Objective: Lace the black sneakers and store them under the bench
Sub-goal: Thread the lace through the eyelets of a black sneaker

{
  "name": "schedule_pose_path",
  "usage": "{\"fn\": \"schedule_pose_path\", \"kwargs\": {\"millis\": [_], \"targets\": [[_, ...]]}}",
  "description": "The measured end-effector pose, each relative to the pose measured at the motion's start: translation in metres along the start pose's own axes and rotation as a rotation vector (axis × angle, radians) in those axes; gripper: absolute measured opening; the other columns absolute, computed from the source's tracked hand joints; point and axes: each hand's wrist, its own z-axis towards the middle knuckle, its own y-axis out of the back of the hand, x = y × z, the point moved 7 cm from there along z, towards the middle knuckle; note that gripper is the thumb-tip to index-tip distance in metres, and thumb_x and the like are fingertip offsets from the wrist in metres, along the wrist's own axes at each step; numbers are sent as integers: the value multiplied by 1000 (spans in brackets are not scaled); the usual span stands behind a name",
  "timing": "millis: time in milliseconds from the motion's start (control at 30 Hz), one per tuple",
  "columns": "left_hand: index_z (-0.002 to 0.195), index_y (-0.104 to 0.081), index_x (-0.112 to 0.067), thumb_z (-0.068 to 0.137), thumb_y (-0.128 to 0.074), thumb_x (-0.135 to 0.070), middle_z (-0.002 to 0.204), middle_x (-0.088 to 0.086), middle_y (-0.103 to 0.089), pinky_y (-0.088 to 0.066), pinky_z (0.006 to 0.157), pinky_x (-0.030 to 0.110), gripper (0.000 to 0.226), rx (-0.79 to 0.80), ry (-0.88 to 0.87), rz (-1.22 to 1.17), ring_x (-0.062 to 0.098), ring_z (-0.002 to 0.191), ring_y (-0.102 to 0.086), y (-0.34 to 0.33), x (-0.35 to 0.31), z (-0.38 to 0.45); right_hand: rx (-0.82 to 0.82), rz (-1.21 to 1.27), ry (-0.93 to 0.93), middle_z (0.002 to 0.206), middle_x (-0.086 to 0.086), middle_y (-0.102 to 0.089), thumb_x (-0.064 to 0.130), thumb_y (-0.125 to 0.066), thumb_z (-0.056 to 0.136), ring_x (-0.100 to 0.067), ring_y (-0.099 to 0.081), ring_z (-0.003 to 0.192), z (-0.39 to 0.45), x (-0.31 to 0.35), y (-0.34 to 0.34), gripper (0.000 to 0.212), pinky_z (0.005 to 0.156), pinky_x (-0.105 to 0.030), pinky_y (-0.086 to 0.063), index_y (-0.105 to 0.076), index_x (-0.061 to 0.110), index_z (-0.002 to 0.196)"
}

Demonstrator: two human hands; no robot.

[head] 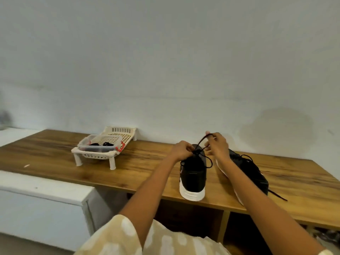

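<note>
Head view: upright black sneaker [193, 173] stands heel-first at the front edge of the wooden bench [128, 162]; second sneaker [246, 168] lies tilted just beside it, lace end trailing. Left hand [182, 150] pinches the lace at the knot; right hand [218, 144] pinches a raised lace loop [202, 140]. Judgement: tying the bow. Keep both pulls even and the knot seated low on the tongue. White basket [103, 146] sits well apart.
</note>
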Motion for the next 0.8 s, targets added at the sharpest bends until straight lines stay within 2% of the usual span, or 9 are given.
{"fn": "schedule_pose_path", "kwargs": {"millis": [100,167,267,367,467,600,700,767,800], "targets": [[105,-67,-13,86,-63,-15,101,8,-67,-50,78,28,20,-28,-1,-30,21,90,-63,-1,5,3,-53,249,-95,71,-6,-57,45,-46,97,-17,-51,52,10,19,15,36,45,-26,-42,-56,11,93],[101,-67,-12,87,-61,-18,97,5,-64,-49,76,29,16,-45,-12,-46,16,83,-58,-1,7,9,-78,445,-133,67,-5,-55,46,-45,97,-17,-51,50,20,34,26,37,44,-25,-44,-55,11,94],[93,-61,-14,90,-54,-16,91,3,-58,-46,72,29,7,-8,-17,-105,15,79,-53,-7,10,16,-123,528,-127,71,-6,-53,40,-43,99,-19,-54,58,34,45,41,33,57,-30,-51,-52,8,99],[84,-50,-14,92,-41,-8,78,2,-48,-36,63,28,13,59,37,-283,13,66,-42,-16,18,17,-58,266,-130,79,-10,-55,22,-45,98,-19,-54,62,41,29,38,17,57,-29,-51,-52,6,99],[73,-40,-18,92,-34,-7,69,0,-38,-30,60,26,22,117,153,-578,12,61,-33,-26,33,14,150,-208,-191,88,-15,-56,16,-45,96,-22,-53,64,33,-9,17,14,60,-32,-49,-52,6,90],[79,-48,-16,95,-36,-17,74,0,-46,-33,66,29,19,160,172,-716,13,70,-41,-34,39,13,438,-796,-157,75,-11,-44,7,-45,93,-24,-46,67,10,-25,-5,21,70,-37,-47,-39,8,73],[78,-53,-18,96,-44,-29,80,0,-53,-36,73,30,23,219,127,-688,14,78,-46,-33,33,14,459,-919,-53,72,-9,-42,13,-48,94,-26,-47,67,9,-9,-9,25,70,-36,-44,-38,8,71],[89,-56,-17,93,-52,-29,91,2,-58,-40,75,27,13,273,123,-635,14,86,-51,-35,32,12,370,-882,14,75,-11,-49,13,-51,91,-30,-56,67,16,1,-4,18,58,-28,-41,-43,6,76],[93,-56,-17,92,-55,-26,95,2,-59,-42,77,26,10,286,132,-628,14,89,-52,-36,33,12,332,-861,23,71,-9,-53,14,-52,90,-26,-59,61,19,4,1,18,54,-25,-42,-46,6,75]]}}
